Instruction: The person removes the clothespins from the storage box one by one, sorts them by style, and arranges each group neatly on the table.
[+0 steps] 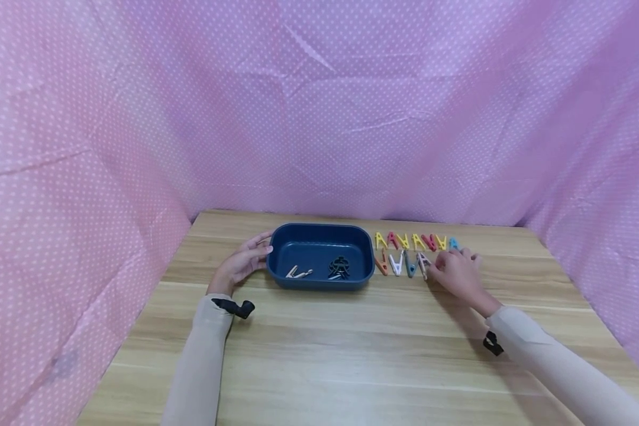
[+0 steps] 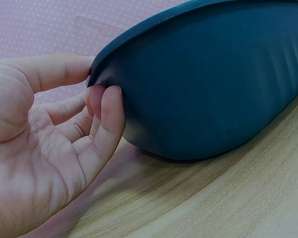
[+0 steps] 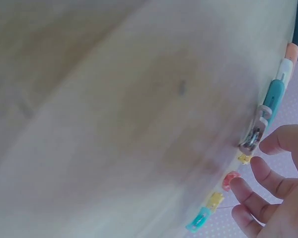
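While the left hand point(image 1: 242, 262) grips a blue tub point(image 1: 319, 248), the right hand point(image 1: 458, 273) bends toward a pinkish-brown peg point(image 1: 423, 264)

Where the wooden table point(image 1: 309, 349) meets its left side, pink dotted cloth point(image 1: 298, 118) hangs, and it continues behind the table and round to the right. Next comes the left arm in a pale sleeve point(image 1: 197, 361), a black strap point(image 1: 234, 306) at the wrist. The left hand holds the tub by its left end, its fingers bent under the lip, as the left wrist view shows. Inside the tub, pale pegs point(image 1: 298, 273) lie toward the left and a dark cluster of pegs point(image 1: 339, 268) toward the right.

Just right of the tub, pegs lie on the table in two rows. The front row runs orange peg point(image 1: 381, 264), white peg point(image 1: 396, 264), grey-teal peg point(image 1: 410, 265), then the pinkish-brown one. The back row mixes yellow and red pegs, from a yellow peg point(image 1: 380, 240) at its left to a light-blue peg point(image 1: 454, 243) at its right.

At the row's right end, the right hand's fingers are loosely bent, with a narrow gap between thumb and first finger; the thumb is just beside the pinkish-brown peg, though I cannot tell whether they touch.
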A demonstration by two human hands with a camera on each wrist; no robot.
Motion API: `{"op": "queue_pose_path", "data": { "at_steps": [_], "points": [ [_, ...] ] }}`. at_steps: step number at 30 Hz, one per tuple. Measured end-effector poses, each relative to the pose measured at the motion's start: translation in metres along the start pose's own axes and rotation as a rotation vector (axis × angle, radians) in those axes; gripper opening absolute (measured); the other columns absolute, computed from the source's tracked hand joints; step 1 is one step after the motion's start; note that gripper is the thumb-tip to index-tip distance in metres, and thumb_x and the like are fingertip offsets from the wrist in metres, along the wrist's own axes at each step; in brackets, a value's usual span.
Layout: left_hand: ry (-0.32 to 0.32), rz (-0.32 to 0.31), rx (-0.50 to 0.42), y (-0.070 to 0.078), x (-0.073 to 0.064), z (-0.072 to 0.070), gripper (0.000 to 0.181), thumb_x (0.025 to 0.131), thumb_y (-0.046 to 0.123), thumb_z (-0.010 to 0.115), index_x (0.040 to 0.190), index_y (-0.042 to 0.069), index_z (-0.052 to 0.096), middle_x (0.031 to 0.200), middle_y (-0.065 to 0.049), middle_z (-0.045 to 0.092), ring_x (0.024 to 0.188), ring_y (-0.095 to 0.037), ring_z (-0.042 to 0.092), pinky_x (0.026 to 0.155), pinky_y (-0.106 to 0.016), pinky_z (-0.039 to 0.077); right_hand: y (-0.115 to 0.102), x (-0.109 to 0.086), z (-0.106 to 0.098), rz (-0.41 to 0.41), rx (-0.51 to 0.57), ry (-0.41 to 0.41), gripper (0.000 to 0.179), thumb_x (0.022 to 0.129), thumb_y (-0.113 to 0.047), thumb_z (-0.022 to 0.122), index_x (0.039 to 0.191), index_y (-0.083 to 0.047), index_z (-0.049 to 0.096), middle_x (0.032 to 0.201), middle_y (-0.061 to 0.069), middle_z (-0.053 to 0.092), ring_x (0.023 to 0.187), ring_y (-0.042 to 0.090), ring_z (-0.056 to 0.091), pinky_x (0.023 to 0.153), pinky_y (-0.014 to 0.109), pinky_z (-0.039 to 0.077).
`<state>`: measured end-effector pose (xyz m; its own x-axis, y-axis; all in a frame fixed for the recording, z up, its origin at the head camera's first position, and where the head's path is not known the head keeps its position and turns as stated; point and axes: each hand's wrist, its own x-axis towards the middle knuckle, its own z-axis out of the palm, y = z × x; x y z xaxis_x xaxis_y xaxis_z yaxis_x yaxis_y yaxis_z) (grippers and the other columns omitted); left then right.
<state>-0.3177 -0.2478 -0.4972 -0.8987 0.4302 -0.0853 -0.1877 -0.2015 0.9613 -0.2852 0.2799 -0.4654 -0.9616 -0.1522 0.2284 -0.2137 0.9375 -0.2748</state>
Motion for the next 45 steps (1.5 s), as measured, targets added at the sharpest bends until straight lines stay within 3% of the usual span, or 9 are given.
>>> {"op": "queue_pose_path", "data": {
  "at_steps": [8,18,25,32,45],
  "points": [
    [-0.006,-0.011,-0.012,-0.001,-0.001,0.001,0.061,0.107,0.000,0.042,0.162,0.002,0.016,0.124,-0.004,0.061,0.097,-0.012,0.066,0.081,-0.031,0.058,-0.009,0.009,-0.002,-0.034,0.029,0.029,0.015,0.088,-0.018,0.068,0.084,-0.005,0.071,0.089,0.018,0.067,0.087,0.039,0.048,0.088,0.063,0.024],
    [0.000,-0.006,0.009,-0.001,0.000,0.000,0.059,0.107,0.000,0.042,0.161,0.002,0.019,0.124,-0.003,0.062,0.098,-0.012,0.067,0.082,-0.030,0.058,-0.036,0.026,-0.010,-0.039,0.079,0.005,0.019,0.092,-0.019,0.062,0.093,-0.004,0.072,0.103,0.022,0.070,0.106,0.046,0.052,0.096,0.068,0.023],
    [-0.015,0.002,0.002,-0.002,0.000,0.000,0.059,0.107,0.000,0.041,0.161,0.002,0.019,0.122,-0.003,0.062,0.098,-0.012,0.067,0.083,-0.032,0.058,-0.068,0.040,-0.011,-0.115,0.105,0.002,0.016,0.093,-0.017,0.063,0.095,-0.003,0.072,0.103,0.020,0.072,0.106,0.043,0.053,0.098,0.066,0.024],
    [0.001,0.005,0.018,-0.001,0.000,-0.001,0.058,0.107,0.000,0.042,0.161,0.002,0.021,0.122,-0.003,0.062,0.097,-0.011,0.067,0.083,-0.031,0.058,-0.108,0.051,-0.009,-0.246,0.177,0.027,0.012,0.092,-0.014,0.066,0.095,-0.004,0.073,0.102,0.016,0.072,0.095,0.034,0.049,0.096,0.062,0.026],
    [-0.005,0.000,0.000,0.002,-0.001,0.001,0.059,0.107,-0.001,0.041,0.161,0.002,0.019,0.123,-0.005,0.061,0.097,-0.012,0.067,0.083,-0.031,0.058,-0.174,0.054,0.008,-0.430,0.210,-0.117,0.020,0.094,-0.022,0.074,0.109,-0.009,0.074,0.115,0.010,0.071,0.110,0.031,0.050,0.102,0.059,0.030]
  ]
}}
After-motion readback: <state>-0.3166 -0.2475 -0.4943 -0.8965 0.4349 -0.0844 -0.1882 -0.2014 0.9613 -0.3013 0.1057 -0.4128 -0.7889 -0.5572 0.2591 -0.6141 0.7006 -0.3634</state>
